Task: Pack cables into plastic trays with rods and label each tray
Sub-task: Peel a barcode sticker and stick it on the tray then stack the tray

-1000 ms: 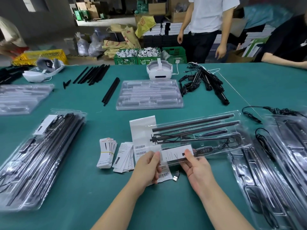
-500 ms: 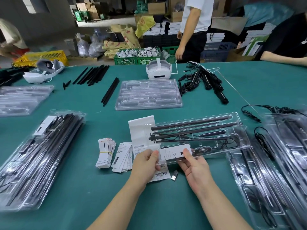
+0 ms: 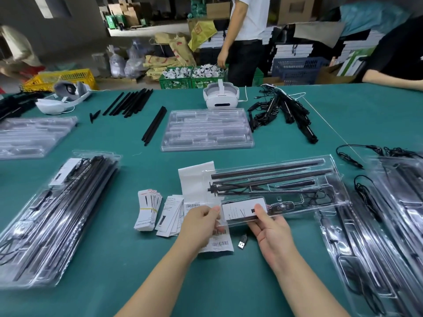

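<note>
In the head view, the left hand (image 3: 201, 221) is pinching the near left corner of the clear plastic tray (image 3: 338, 179) with curled fingers. The right hand (image 3: 271, 227) is gripping the tray's near edge, and its thumb (image 3: 259, 210) is pressing down on the white label card (image 3: 243, 210). The tray is sitting in the middle of the green table (image 3: 114, 259), with black rods (image 3: 267, 171) and a black cable (image 3: 318, 195) in its slots.

The USB plug (image 3: 242, 243) is lying loose on the table at 6 o'clock from the card. It looks like the cable's end, though I cannot tell. If so, lifting the tray could be dragging it, and the cable could be popping out.

The barcode sheet (image 3: 219, 244) is lying under the left hand, so it could be crumpling or sliding.

The thin plastic could be bending if the hands are squeezing hard, and the rods could be rolling out.

The card could be going in crooked if the thumb is slipping
</note>
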Demonstrator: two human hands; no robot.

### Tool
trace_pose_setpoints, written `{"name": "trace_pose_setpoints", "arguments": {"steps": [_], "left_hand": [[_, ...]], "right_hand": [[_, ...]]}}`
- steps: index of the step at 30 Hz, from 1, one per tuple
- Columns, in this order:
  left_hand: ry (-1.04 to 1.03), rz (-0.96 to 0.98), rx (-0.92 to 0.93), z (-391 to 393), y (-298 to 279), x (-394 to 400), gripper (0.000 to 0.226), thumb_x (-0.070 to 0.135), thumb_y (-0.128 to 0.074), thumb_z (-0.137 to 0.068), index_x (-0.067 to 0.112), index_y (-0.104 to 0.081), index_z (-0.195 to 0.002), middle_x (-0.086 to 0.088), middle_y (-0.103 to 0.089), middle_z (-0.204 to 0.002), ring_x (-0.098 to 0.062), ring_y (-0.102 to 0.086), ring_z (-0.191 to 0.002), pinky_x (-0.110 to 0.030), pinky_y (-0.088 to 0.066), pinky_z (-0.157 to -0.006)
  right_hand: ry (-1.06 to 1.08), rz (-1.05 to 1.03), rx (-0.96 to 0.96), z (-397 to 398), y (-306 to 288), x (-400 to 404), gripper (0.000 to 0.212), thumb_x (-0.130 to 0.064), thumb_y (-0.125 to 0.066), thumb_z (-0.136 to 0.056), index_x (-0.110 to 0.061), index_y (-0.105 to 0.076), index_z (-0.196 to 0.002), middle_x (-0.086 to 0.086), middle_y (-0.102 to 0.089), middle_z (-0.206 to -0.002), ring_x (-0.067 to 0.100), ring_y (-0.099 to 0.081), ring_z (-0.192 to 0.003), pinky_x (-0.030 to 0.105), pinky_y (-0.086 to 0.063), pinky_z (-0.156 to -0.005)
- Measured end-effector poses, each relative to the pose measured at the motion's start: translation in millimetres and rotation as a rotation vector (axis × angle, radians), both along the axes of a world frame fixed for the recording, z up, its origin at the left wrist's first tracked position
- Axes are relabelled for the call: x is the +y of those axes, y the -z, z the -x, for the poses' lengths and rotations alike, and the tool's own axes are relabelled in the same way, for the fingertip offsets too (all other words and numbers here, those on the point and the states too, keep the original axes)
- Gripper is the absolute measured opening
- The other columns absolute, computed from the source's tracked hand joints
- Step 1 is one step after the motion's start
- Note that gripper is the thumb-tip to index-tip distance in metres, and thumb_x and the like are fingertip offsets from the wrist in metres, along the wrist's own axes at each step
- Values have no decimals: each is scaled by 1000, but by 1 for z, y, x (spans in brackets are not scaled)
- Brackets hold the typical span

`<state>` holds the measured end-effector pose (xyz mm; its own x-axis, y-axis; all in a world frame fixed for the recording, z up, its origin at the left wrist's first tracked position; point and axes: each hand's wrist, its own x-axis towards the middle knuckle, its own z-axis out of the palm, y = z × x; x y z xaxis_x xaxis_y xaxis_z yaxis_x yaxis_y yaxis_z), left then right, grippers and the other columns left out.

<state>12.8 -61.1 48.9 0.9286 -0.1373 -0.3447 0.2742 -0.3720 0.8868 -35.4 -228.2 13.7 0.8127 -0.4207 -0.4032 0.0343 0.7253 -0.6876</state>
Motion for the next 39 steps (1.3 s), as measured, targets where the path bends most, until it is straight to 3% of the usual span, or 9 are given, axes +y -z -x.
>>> {"name": "trace_pose_setpoints", "arguments": {"steps": [7, 11, 15, 19, 22, 25, 30, 33, 39], "left_hand": [[-176, -19, -301, -5, -18, 12, 23, 34, -68, -89, 41, -53, -106, 15, -63, -92, -7, -60, -63, -25, -46, -52], [-314, 468, -186, -6, -28, 7, 19, 20, -62, -94, 31, -59, -109, 8, -59, -84, -9, -44, -49, -22, -38, -45], [299, -261, -783, 3, -25, 3, 36, 46, -68, -86, 37, -56, -119, 22, -60, -115, -3, -54, -97, -18, -46, -88], [611, -1027, -1089, 15, -7, -15, 86, 47, -72, -81, 20, -32, -153, -13, -38, -154, -37, -32, -143, -49, -26, -118], [535, -1033, -1153, 17, -5, -21, 75, 24, -70, -80, 15, -41, -149, -13, -49, -147, -32, -49, -132, -43, -41, -108], [372, -767, -1241, 20, -12, -21, 61, 18, -79, -68, 16, -65, -127, 1, -71, -116, -21, -68, -97, -31, -55, -69], [236, -145, -794, 23, -35, -16, 17, 32, -59, -94, 39, -60, -109, 20, -66, -87, -4, -58, -80, -20, -45, -69], [199, 180, -518, 28, -38, -15, 6, 30, -65, -94, 33, -64, -98, 13, -72, -89, -6, -67, -83, -21, -54, -76], [305, 431, 40, 42, -23, -15, 36, 43, -61, -96, 11, -59, -111, -11, -75, -100, -28, -75, -89, -36, -60, -68]], "right_hand": [[7, 13, 28, -1, -1, 1, 24, -10, -72, -85, -7, -55, -102, 18, -74, -105, 26, -72, -96, 36, -60, -81], [12, 9, 35, 1, -1, 2, 24, -9, -73, -85, -8, -58, -104, 16, -74, -106, 26, -71, -100, 36, -57, -83], [1, 26, 23, 2, -5, 3, 24, -10, -75, -83, -8, -57, -100, 11, -74, -95, 21, -72, -88, 32, -58, -76], [-41, 23, 31, 6, -15, 5, 18, -8, -71, -88, -7, -58, -101, 13, -74, -96, 21, -72, -82, 32, -59, -68], [-85, 109, 14, 13, -28, 8, 19, -11, -74, -86, -8, -59, -98, 12, -75, -91, 23, -73, -77, 31, -59, -63], [-113, 314, -43, 17, -53, 4, 43, -39, -81, -74, -9, -63, -98, 13, -75, -93, 23, -72, -79, 32, -59, -67], [97, 722, 83, 11, -80, -23, 67, -78, -71, -53, -27, -64, -96, -15, -69, -90, 4, -63, -78, 37, -52, -85], [-54, 714, 176, 5, -79, -38, 101, -84, -72, -46, -25, -54, -126, -2, -64, -118, 19, -63, -107, 45, -46, -104], [-218, 485, 129, 5, -56, -52, 80, -36, -86, -69, -11, -50, -136, 11, -73, -111, 28, -73, -95, 47, -59, -84]]}}
